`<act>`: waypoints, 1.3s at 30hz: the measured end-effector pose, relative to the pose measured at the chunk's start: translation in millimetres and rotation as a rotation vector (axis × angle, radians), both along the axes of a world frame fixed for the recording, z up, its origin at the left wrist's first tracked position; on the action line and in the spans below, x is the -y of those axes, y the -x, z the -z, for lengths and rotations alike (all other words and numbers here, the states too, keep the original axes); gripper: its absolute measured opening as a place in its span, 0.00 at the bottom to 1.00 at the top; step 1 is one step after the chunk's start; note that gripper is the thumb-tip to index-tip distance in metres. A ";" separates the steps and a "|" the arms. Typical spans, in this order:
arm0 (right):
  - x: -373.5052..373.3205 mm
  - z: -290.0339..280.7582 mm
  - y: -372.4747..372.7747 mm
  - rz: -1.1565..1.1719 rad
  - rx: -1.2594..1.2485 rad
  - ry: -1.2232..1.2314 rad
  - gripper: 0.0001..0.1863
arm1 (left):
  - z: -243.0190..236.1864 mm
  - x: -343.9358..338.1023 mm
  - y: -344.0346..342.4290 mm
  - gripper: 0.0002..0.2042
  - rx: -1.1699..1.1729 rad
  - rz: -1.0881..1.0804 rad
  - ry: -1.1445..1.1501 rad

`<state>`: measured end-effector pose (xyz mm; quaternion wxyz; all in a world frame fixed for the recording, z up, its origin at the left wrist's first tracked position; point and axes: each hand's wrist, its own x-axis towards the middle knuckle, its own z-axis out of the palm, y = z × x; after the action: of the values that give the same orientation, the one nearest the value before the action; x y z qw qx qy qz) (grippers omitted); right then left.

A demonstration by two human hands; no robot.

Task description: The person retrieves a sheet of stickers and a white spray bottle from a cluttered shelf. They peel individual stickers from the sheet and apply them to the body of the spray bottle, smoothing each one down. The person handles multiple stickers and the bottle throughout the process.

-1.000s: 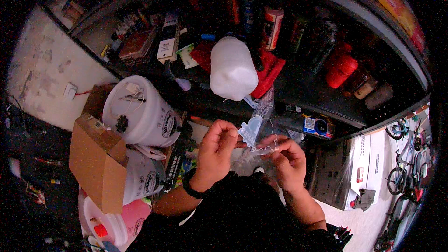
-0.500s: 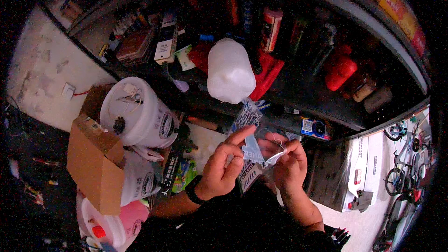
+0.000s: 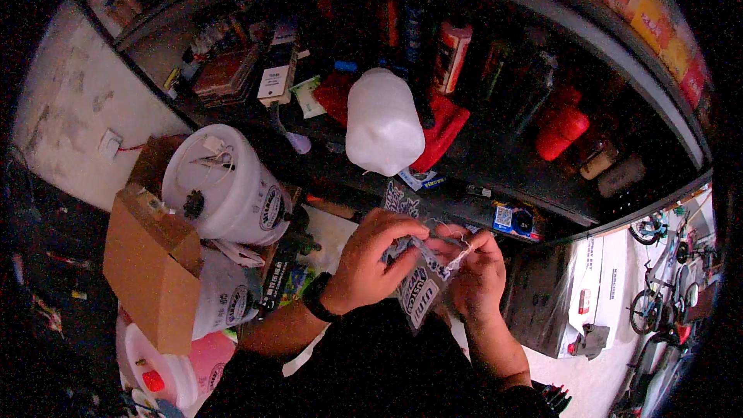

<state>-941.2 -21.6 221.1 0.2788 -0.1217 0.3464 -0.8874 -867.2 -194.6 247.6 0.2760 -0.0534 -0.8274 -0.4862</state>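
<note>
My left hand [image 3: 370,262], with a black band [image 3: 316,297] on its wrist, has its thumb and fingers curled round the edge of a clear plastic bag [image 3: 419,294]. Black-and-white lettered stickers show through the bag. My right hand [image 3: 478,282] pinches the bag's crumpled upper right part between thumb and fingers. A thin whitish strand or bag edge loops near those fingertips; which it is I cannot tell. Beyond the hands, a white plastic jug [image 3: 383,120] stands on the dark shelf [image 3: 495,174], touching neither hand.
Left stand white lidded buckets [image 3: 224,178], an open cardboard box [image 3: 147,263] and a container with pink contents [image 3: 213,364]. On the shelf are a red cloth [image 3: 445,131], a spray can [image 3: 453,54] and a small blue box [image 3: 516,220]. Large cartons [image 3: 573,294] stand right; bicycles [image 3: 650,302] lie beyond.
My left hand has turned and curled its fingers in closer to my right hand. The pale bluish piece that stuck up between the hands is now mostly hidden. My right hand barely moved.
</note>
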 end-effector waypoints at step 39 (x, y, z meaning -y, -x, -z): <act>-48.1 46.5 -9.3 -0.235 -0.640 -0.378 0.19 | -41.2 -33.1 -26.1 0.20 0.323 0.172 -0.142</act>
<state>-931.9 26.5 174.6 0.2738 -0.3777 0.5570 -0.6871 -841.1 -161.5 288.8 0.0998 -0.0256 -0.8169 -0.5676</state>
